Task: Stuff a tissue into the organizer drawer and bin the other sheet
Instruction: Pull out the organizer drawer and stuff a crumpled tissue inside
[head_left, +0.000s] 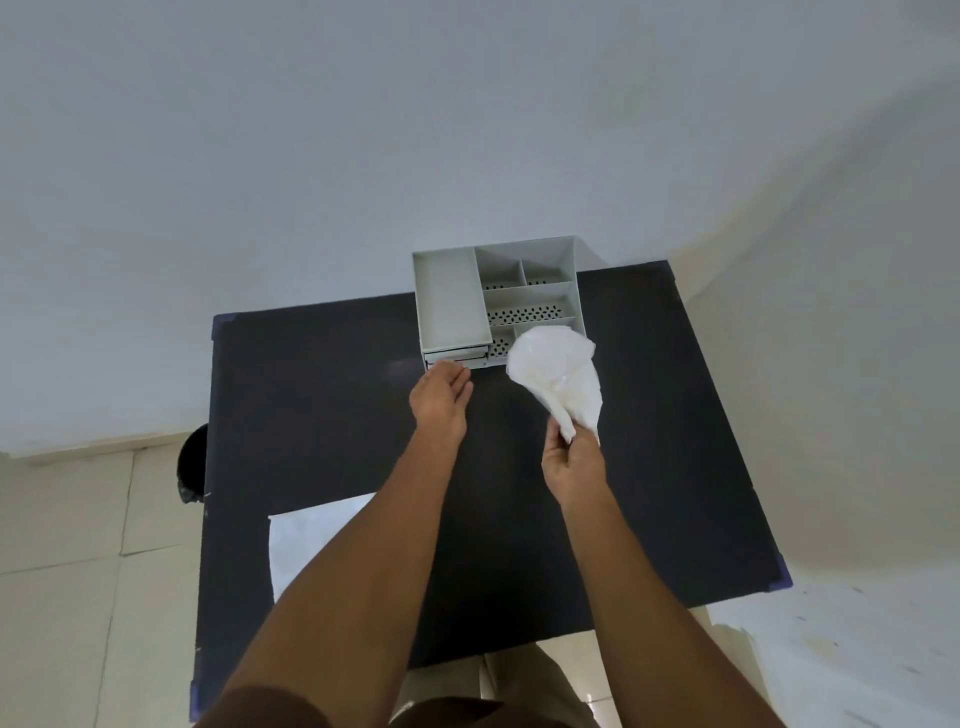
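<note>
A grey desk organizer (449, 296) with several top compartments stands at the far edge of the dark table (322, 426). Its small drawers (457, 358) face me at the lower left front. My left hand (440, 397) is just in front of the drawers, fingers reaching at the drawer front; whether it grips anything I cannot tell. My right hand (571, 462) pinches a crumpled white tissue (556, 371), held up in front of the organizer's right side. A second flat white sheet (306, 540) lies on the table's near left, partly hidden by my left forearm.
A black bin (191, 462) stands on the tiled floor beside the table's left edge, mostly hidden by the table. White walls rise behind and to the right of the table.
</note>
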